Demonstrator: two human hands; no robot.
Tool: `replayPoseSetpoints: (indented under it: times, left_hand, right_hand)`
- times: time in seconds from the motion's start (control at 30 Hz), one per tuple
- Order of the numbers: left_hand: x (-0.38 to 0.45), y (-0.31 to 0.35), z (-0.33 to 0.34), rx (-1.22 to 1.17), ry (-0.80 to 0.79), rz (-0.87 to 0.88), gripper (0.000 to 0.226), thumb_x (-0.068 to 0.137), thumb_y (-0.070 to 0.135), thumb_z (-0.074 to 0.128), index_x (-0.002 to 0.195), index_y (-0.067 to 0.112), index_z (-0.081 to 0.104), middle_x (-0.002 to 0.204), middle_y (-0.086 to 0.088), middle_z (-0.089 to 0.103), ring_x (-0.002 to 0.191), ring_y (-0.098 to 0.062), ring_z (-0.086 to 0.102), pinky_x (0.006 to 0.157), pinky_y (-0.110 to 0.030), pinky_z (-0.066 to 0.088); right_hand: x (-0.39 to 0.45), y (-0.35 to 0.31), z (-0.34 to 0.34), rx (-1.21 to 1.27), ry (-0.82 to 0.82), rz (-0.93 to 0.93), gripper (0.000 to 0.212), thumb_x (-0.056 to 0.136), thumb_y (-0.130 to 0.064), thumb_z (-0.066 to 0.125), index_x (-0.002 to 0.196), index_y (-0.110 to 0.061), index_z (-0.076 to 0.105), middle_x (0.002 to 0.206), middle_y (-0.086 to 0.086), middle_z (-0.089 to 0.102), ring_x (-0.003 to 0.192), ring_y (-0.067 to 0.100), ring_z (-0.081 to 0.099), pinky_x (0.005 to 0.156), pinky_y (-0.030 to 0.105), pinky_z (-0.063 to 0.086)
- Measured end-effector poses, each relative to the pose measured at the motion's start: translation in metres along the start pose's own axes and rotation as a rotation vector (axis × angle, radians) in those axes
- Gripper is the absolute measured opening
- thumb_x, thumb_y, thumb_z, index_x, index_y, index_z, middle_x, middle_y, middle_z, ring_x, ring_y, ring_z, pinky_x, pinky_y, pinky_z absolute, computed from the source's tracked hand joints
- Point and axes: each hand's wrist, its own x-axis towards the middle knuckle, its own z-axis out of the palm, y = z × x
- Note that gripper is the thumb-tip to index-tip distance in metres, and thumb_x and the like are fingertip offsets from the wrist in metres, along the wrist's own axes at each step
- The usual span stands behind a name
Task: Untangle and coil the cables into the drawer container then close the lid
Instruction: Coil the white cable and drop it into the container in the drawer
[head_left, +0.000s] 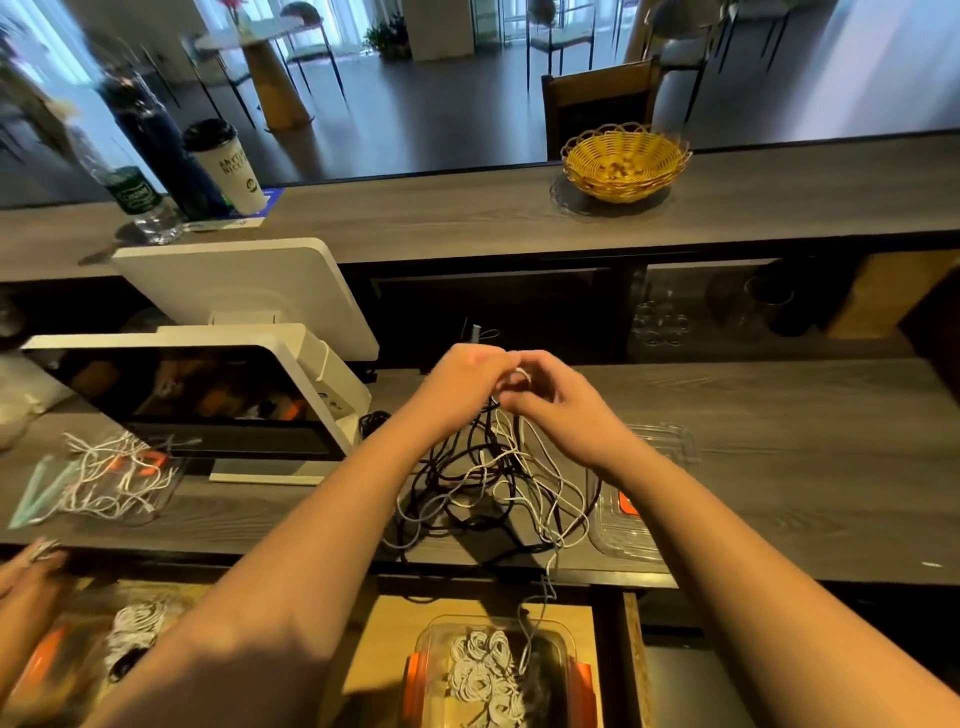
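Observation:
A tangle of black, white and grey cables (493, 483) lies on the wooden counter in front of me. My left hand (462, 371) and my right hand (550, 389) meet above it, both pinching a white cable that they lift out of the tangle. Below the counter an open drawer holds a clear container (566, 654) with orange clips, and several coiled white cables (483, 675) lie inside it. One grey cable hangs from the tangle down into that container. The clear lid (644, 499) with an orange clip lies on the counter to the right of the tangle.
A white point-of-sale screen (208, 395) stands at the left. More white cables on a clear lid (114, 483) lie left of it, and another person's hand (31, 566) is at the lower left. A yellow basket (626, 163), cup and bottles sit on the upper ledge.

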Motion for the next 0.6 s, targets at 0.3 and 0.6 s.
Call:
replayPoseSetpoints:
  times: [0.3,0.6]
  left_hand:
    - [-0.018,-0.024,0.005,-0.331,0.288,-0.108,0.051,0.104,0.036,0.045,0.056,0.020,0.041,0.054,0.003,0.035,0.057,-0.020,0.034,0.066,-0.034,0.035]
    - [-0.052,-0.039,0.003,-0.841,0.235,-0.197,0.047,0.105,0.039,0.045,0.062,0.022,0.041,0.050,0.005,0.028,0.042,-0.011,0.022,0.040,-0.022,0.019]
  right_hand:
    - [-0.021,-0.007,-0.013,0.130,0.201,-0.046,0.022,0.100,-0.031,0.055,0.082,-0.022,0.066,0.054,-0.013,0.048,0.050,0.003,0.041,0.050,0.018,0.035]
    - [-0.046,0.020,-0.013,0.166,0.103,0.190,0.024,0.101,-0.020,0.050,0.086,-0.012,0.067,0.065,-0.001,0.055,0.059,0.013,0.050,0.053,0.023,0.045]
